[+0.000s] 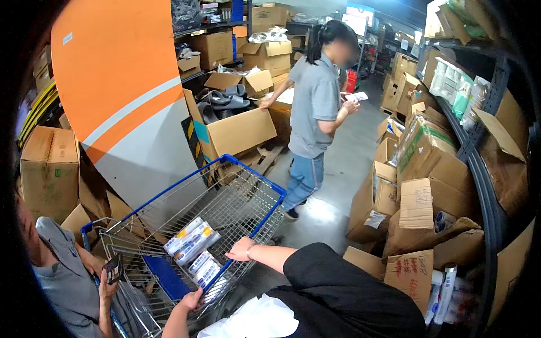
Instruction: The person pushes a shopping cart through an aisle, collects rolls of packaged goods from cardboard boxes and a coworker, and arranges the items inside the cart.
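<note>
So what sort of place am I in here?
Most likely a stockroom or warehouse: metal shelving loaded with goods, open cardboard boxes along the aisle, and a wire cart carrying plastic-wrapped packs.

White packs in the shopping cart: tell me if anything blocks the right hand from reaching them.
Over the top, nothing visible blocks the right hand from the white packs. Below the rim, the shopping cart's wire side stands between.

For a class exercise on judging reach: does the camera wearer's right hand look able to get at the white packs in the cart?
Probably yes: the right hand is on the cart rim near the white packs, and the open top leaves the way free.
</note>
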The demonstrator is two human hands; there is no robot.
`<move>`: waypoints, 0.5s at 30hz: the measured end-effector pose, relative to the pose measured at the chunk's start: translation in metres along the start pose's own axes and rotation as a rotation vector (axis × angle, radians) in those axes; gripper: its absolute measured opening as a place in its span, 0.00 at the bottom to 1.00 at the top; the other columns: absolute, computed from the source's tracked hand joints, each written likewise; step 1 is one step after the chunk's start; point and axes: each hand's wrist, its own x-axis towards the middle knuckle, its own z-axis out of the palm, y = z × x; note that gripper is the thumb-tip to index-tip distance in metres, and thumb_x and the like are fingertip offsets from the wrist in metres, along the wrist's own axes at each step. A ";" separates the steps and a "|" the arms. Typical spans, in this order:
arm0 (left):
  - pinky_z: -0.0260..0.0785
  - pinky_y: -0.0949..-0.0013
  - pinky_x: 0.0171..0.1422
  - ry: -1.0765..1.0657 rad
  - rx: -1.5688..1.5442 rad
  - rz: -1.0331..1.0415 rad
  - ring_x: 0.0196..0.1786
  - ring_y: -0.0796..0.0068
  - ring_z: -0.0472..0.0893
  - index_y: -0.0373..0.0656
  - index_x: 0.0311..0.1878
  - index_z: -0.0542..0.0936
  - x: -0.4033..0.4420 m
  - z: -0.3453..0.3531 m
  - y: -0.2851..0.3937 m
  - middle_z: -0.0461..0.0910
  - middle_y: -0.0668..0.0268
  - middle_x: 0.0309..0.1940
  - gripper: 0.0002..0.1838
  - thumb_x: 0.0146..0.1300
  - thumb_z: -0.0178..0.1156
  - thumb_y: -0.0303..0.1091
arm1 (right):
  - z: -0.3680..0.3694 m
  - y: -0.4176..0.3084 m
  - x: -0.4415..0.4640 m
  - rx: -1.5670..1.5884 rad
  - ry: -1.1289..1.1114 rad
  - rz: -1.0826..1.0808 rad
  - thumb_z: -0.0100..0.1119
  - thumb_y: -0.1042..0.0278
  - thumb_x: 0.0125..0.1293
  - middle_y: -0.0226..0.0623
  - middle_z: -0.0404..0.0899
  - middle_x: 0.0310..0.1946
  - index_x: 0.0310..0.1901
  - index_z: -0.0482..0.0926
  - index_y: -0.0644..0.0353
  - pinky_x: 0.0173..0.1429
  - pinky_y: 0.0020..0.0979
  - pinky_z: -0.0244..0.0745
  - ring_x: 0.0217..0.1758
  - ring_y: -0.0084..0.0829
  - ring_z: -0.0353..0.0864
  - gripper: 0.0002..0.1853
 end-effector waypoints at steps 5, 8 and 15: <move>0.64 0.70 0.20 0.021 -0.024 0.039 0.19 0.74 0.68 0.39 0.33 0.75 0.002 0.002 -0.002 0.70 0.66 0.19 0.32 0.55 0.38 0.62 | 0.001 0.000 -0.002 -0.005 0.034 -0.018 0.27 0.49 0.61 0.38 0.77 0.29 0.28 0.78 0.51 0.40 0.38 0.68 0.34 0.38 0.76 0.26; 0.63 0.70 0.19 -0.039 -0.039 0.058 0.17 0.73 0.68 0.39 0.28 0.73 0.016 0.000 -0.016 0.69 0.65 0.16 0.31 0.55 0.39 0.62 | 0.004 0.000 -0.004 0.011 0.064 -0.012 0.28 0.49 0.61 0.38 0.77 0.28 0.28 0.78 0.51 0.37 0.39 0.69 0.33 0.38 0.76 0.25; 0.61 0.70 0.18 -0.035 -0.087 0.022 0.15 0.74 0.67 0.38 0.26 0.73 0.010 0.001 -0.011 0.69 0.64 0.15 0.32 0.54 0.38 0.63 | 0.003 0.000 -0.005 0.007 0.091 -0.005 0.28 0.48 0.60 0.37 0.77 0.26 0.27 0.78 0.53 0.37 0.38 0.69 0.33 0.38 0.76 0.26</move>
